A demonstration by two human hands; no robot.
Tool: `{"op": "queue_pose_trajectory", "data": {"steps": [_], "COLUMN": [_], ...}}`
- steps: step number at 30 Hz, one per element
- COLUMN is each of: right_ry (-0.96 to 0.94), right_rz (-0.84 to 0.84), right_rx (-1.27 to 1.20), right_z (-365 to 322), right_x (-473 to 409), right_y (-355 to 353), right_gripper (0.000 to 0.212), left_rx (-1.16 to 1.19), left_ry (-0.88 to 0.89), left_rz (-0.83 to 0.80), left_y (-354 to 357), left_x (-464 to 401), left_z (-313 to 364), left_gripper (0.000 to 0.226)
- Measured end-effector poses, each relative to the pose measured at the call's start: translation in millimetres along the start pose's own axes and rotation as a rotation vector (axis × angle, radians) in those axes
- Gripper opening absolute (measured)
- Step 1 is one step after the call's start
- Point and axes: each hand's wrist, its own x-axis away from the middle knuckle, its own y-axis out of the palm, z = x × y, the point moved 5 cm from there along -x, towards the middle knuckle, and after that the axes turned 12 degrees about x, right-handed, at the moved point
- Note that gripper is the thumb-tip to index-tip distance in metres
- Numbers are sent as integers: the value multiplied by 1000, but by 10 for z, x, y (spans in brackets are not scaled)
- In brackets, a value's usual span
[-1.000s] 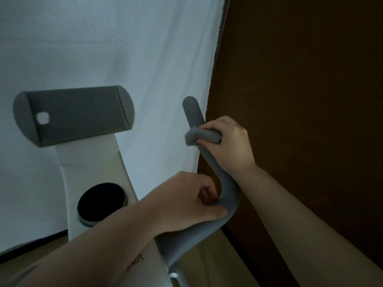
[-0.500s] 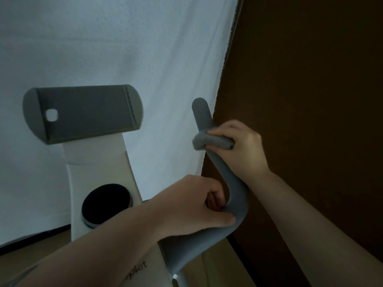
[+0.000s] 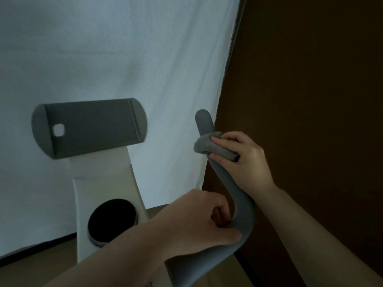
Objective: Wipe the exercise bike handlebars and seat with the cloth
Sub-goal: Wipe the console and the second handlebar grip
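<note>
Cloth [image 3: 213, 147]: soft, light; right hand [image 3: 246, 156] grip pinches it round handlebar [image 3: 232, 183], 2 o'clock of left hand [image 3: 199, 222], gripping rigid bend.

— Type of premises?
— Domestic room, dimly lit. Evidence: white exercise bike [image 3: 107, 195] with grey tablet holder [image 3: 89, 127], standing before a white curtain [image 3: 124, 59]; dark brown wall [image 3: 310, 100] alongside; wooden floor [image 3: 51, 259] beneath.

handlebar [image 3: 242, 206] base: cut off below | left fingertips: hidden behind bar
</note>
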Motion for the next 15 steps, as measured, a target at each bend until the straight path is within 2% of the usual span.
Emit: {"op": "queue_pose_trajectory", "data": {"steps": [5, 10, 15], "right_ry": [25, -2, 8], "right_rz": [30, 49, 133], "right_rx": [7, -23, -88], "right_z": [-107, -15, -66], "right_x": [-192, 10, -273], "right_y": [36, -20, 119], "right_gripper": [30, 36, 35], "left_rx": [3, 27, 57], "left_ry": [-3, 19, -5], "left_rz": [12, 0, -12], "left_y": [-16, -5, -8], "left_x": [-7, -1, -24], "left_z": [8, -4, -26], "left_gripper": [24, 25, 24]}}
